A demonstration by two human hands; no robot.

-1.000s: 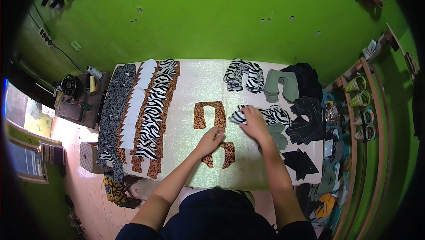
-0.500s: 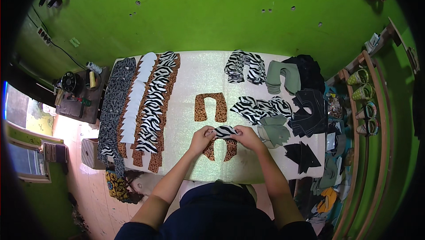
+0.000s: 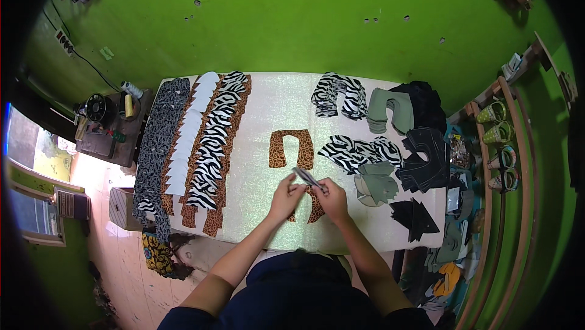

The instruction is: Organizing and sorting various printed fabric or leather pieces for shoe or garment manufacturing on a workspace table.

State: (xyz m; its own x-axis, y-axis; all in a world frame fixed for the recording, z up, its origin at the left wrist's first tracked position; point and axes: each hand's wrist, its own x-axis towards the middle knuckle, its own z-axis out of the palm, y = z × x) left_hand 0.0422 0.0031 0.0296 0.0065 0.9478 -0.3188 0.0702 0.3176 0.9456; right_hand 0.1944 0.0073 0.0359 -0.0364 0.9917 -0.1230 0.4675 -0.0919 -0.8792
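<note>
A zebra-print fabric piece (image 3: 309,178), folded or turned nearly edge-on, is held up in front of me over the table. My right hand (image 3: 333,200) pinches its lower right end. Closed fingers of my left hand (image 3: 286,197) are at its left side; their exact contact is hard to make out. Beneath my hands lies a brown-patterned U-shaped piece (image 3: 316,213), partly covered by them. Just beyond it, a second brown U-shaped piece (image 3: 291,138) rests flat with its opening toward me.
Overlapping rows of zebra-print pieces (image 3: 210,147), white pieces (image 3: 181,141) and grey-patterned pieces (image 3: 159,153) line the table's left. On the right are zebra (image 3: 359,153), green (image 3: 390,107) and black cut pieces (image 3: 425,162). A sandal rack (image 3: 503,129) stands at the far right.
The zebra-print piece has gone from lying spread between both hands to folded or edge-on and slanted. My hands have drawn closer together, the right moving left and slightly nearer me.
</note>
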